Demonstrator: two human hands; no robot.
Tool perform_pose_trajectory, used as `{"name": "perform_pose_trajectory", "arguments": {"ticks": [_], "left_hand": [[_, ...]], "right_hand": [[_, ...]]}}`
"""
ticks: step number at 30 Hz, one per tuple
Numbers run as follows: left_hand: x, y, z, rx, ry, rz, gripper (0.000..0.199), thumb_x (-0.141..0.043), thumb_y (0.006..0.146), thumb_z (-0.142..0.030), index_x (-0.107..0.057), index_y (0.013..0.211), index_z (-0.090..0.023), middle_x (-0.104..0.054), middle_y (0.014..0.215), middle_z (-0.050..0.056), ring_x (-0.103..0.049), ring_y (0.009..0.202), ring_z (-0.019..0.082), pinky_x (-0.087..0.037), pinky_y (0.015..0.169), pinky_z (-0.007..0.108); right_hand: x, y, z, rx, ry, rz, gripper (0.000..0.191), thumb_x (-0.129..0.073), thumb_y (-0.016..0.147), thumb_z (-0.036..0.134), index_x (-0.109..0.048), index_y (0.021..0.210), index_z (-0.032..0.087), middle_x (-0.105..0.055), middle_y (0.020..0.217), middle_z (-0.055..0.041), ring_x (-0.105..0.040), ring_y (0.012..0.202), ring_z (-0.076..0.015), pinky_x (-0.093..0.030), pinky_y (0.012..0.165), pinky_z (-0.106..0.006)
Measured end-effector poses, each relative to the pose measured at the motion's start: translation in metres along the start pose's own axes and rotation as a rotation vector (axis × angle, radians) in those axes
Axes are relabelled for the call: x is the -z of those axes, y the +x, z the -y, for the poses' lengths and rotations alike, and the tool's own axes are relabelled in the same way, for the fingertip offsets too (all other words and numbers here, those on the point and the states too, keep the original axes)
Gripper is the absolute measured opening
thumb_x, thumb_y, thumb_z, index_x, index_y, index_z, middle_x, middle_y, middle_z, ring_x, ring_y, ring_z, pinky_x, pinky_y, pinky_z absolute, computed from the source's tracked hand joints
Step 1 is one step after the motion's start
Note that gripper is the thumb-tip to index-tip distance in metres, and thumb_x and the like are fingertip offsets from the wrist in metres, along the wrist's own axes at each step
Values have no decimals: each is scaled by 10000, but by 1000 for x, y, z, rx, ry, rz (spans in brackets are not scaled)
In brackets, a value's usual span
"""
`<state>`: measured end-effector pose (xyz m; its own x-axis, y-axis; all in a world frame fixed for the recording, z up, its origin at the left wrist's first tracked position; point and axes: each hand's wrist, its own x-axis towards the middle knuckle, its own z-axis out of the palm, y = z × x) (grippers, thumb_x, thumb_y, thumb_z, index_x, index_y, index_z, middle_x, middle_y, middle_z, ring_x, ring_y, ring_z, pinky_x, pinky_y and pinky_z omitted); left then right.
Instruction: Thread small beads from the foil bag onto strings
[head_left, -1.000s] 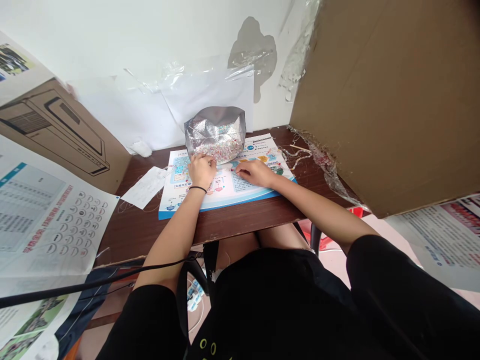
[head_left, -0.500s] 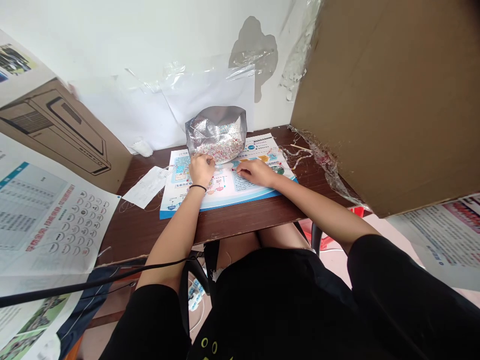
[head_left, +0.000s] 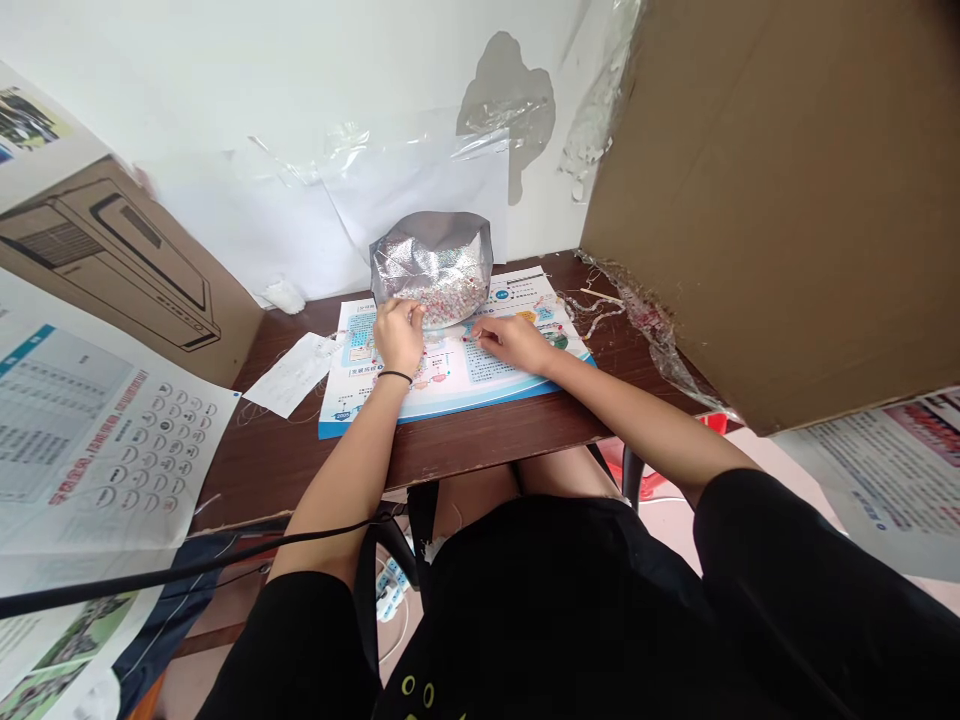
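A silvery bag [head_left: 429,258] stands against the wall at the back of the table, its front part holding many small white and red beads [head_left: 457,298]. My left hand [head_left: 399,335], with a black band at the wrist, is at the bag's lower left edge by the beads. Its thumb and fingers are pinched together; whatever lies between them is too small to name. To the right and a little nearer, my right hand [head_left: 517,345] hovers low over a printed sheet [head_left: 450,400]. Its fingertips also pinch, on something tiny I cannot make out. Some red beads show between the hands.
A white paper slip [head_left: 289,375] lies left of the sheet on the brown table [head_left: 457,458]. Beaded strands [head_left: 600,322] lie at the right. Cardboard [head_left: 150,265] walls the left side, and a large cardboard panel [head_left: 765,200] the right. A black cable [head_left: 225,555] crosses in front.
My left hand has shifted slightly up and left along the bag's lower edge. My right hand has barely moved, its fingers a little altered. The bag stays in place.
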<state>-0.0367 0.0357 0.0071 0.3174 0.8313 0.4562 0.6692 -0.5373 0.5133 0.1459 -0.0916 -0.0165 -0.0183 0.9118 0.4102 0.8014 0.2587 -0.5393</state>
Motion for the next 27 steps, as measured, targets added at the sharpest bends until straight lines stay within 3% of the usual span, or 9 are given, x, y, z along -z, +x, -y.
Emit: {"name": "perform_pose_trajectory", "arguments": {"ticks": [5, 10, 13, 15, 19, 22, 24, 27], "left_hand": [[-1, 0, -7, 18, -148, -15, 222, -530, 971, -270, -740, 981, -199, -724, 840, 38, -681, 815, 185, -551, 861, 344], [-7, 4, -1, 131, -288, 28, 152, -577, 940, -229, -713, 899, -178, -744, 843, 41, -701, 788, 165, -587, 840, 332], [-12, 9, 3, 233, -460, 45, 174, -532, 958, -200, -702, 966, -164, -751, 878, 59, -729, 790, 162, -620, 799, 325], [-15, 13, 6, 234, -556, 34, 209, -507, 971, -188, -699, 1049, -158, -763, 950, 79, -749, 861, 164, -628, 851, 327], [-18, 18, 12, 107, -577, 25, 328, -505, 983, -195, -665, 1267, -175, -732, 1247, 120, -717, 1130, 188, -577, 1026, 361], [-16, 16, 13, -43, -449, 103, 442, -551, 940, -143, -637, 1369, -213, -675, 1385, 105, -668, 1220, 213, -521, 1106, 411], [-14, 13, 11, -149, -322, 156, 418, -584, 897, -100, -705, 1282, -207, -707, 1326, 95, -652, 1222, 235, -482, 1140, 443], [-11, 9, 6, -252, -162, 218, 241, -633, 850, -99, -804, 993, -191, -764, 1107, 90, -664, 1132, 253, -478, 1116, 447]], "right_hand": [[3, 2, 1, -5, 45, -79, 144, -575, 933, 148, -708, 897, 193, -752, 955, -43, -656, 868, -178, -470, 831, -309], [4, 2, 2, -1, 45, -75, 149, -555, 934, 155, -690, 896, 201, -742, 971, -43, -632, 860, -175, -479, 847, -331], [3, 2, 2, 3, 36, -52, 161, -536, 941, 153, -684, 901, 203, -733, 961, -43, -628, 879, -175, -472, 854, -331], [3, 2, 2, 5, 35, -40, 165, -530, 945, 153, -685, 913, 200, -731, 974, -47, -628, 886, -173, -469, 856, -331], [3, 1, 2, 21, 29, -29, 175, -524, 950, 157, -692, 921, 193, -732, 982, -51, -637, 891, -175, -472, 851, -330], [3, 1, 1, 48, 29, -38, 170, -532, 951, 161, -698, 926, 188, -738, 974, -52, -649, 888, -174, -476, 842, -322], [2, 1, 0, 59, 24, -50, 162, -542, 950, 164, -700, 922, 189, -742, 969, -52, -654, 883, -174, -477, 834, -318], [0, 1, -1, 60, 4, -62, 162, -546, 949, 167, -700, 908, 195, -746, 955, -49, -660, 882, -180, -475, 824, -318]]}}
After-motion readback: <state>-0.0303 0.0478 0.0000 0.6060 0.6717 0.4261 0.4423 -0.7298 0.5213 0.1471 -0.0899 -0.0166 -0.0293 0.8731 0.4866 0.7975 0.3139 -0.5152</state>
